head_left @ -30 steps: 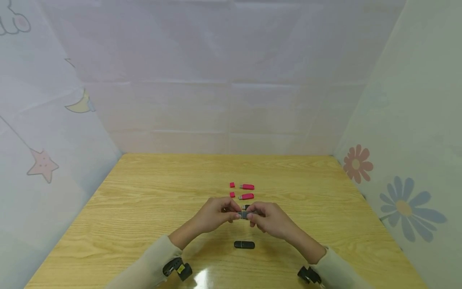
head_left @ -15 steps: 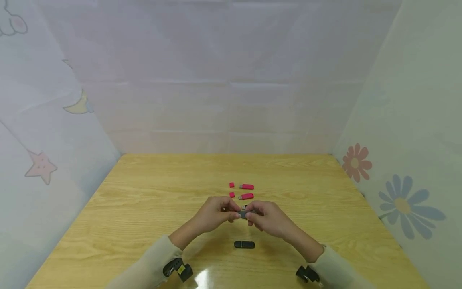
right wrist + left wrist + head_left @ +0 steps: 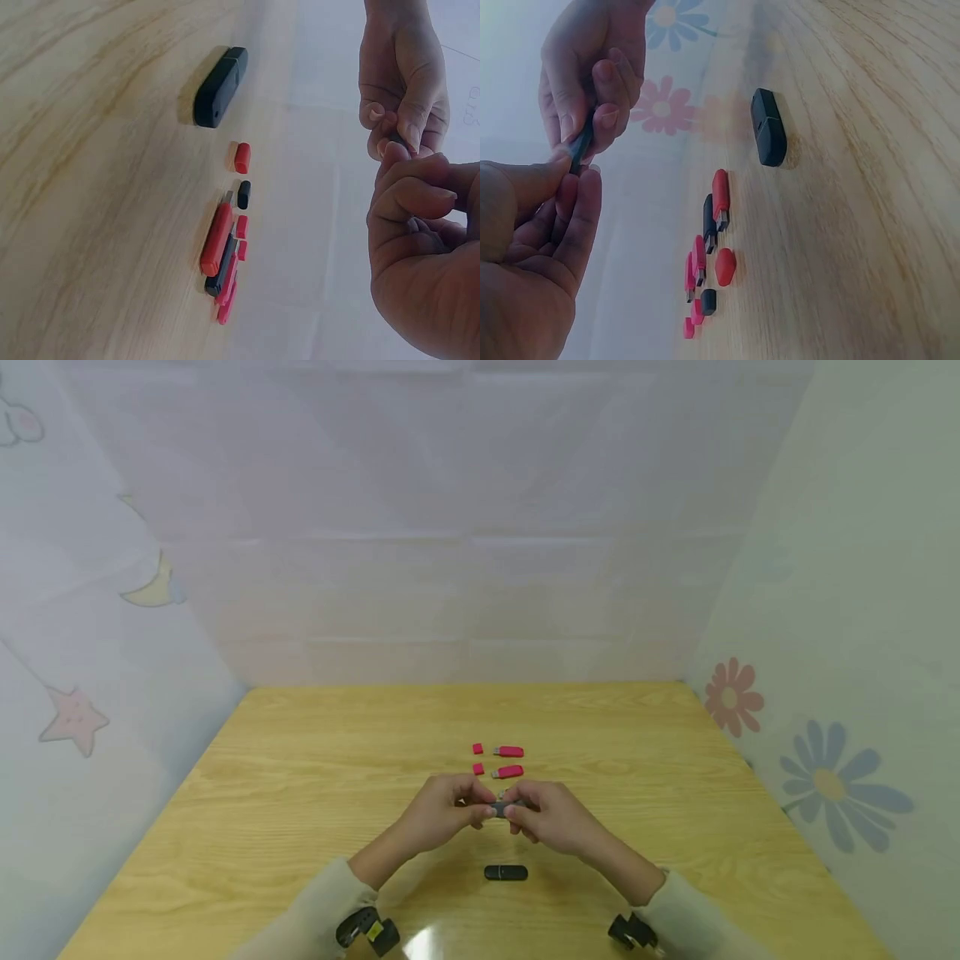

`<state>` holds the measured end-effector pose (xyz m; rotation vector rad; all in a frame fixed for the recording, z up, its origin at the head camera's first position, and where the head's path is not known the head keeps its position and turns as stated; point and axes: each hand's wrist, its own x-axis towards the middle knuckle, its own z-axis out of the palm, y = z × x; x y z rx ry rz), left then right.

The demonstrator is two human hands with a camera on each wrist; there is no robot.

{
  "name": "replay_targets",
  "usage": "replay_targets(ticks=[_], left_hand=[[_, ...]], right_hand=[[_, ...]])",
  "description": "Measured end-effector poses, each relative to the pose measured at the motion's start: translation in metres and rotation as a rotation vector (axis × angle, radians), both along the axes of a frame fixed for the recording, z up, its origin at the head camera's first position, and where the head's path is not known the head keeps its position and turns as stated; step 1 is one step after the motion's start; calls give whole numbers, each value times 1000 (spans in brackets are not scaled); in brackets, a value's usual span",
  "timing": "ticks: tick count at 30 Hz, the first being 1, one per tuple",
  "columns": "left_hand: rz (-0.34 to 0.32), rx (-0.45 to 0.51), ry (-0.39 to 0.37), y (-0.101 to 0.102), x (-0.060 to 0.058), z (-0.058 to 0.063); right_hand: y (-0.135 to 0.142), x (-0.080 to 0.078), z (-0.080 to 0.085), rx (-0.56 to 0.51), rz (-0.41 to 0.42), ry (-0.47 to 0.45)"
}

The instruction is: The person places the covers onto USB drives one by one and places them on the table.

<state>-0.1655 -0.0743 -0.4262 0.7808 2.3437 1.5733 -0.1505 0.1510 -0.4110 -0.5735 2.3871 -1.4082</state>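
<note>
Both hands hold one dark grey USB flash drive [image 3: 499, 810] above the table. My left hand [image 3: 438, 814] pinches its left end between thumb and fingers. The right end is pinched by my right hand [image 3: 555, 817]. In the left wrist view the drive [image 3: 582, 144] shows as a thin dark bar between the fingertips; whether its cap is fully on cannot be seen. Nearer the body lies a black USB flash drive [image 3: 506, 872] with its cap on. In the right wrist view the fingers hide nearly all of the held drive.
Beyond the hands, two pink USB drives [image 3: 510, 772] lie uncapped beside their pink caps [image 3: 478, 769]. A red uncapped drive [image 3: 720, 196], its red cap [image 3: 725, 267], a black uncapped drive [image 3: 709, 221] and its black cap [image 3: 709, 301] also lie on the wooden table [image 3: 300, 760].
Both hands keep their pinch on the USB flash drive. The right fingers have shifted slightly left, closer to the left fingers, and less of the drive shows. The head view has shifted a little.
</note>
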Motion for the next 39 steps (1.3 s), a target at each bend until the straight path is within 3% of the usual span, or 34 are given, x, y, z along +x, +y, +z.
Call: replay_targets(ticks=[5, 15, 19, 21, 28, 39], left_hand=[[-17, -14, 25, -2, 2, -4], [-82, -206, 288, -3, -2, 0], [-61, -297, 367, -1, -2, 2], [-39, -331, 386, 0, -2, 1], [-23, -347, 394, 1, 0, -6], [-16, -492, 469, 7, -1, -12]], right_hand=[[0, 1, -3, 11, 12, -18], [5, -2, -5, 12, 24, -29], [6, -5, -4, 13, 22, -23], [7, -5, -5, 30, 32, 11], [11, -1, -15, 194, 58, 269], [8, -2, -19, 380, 59, 437]])
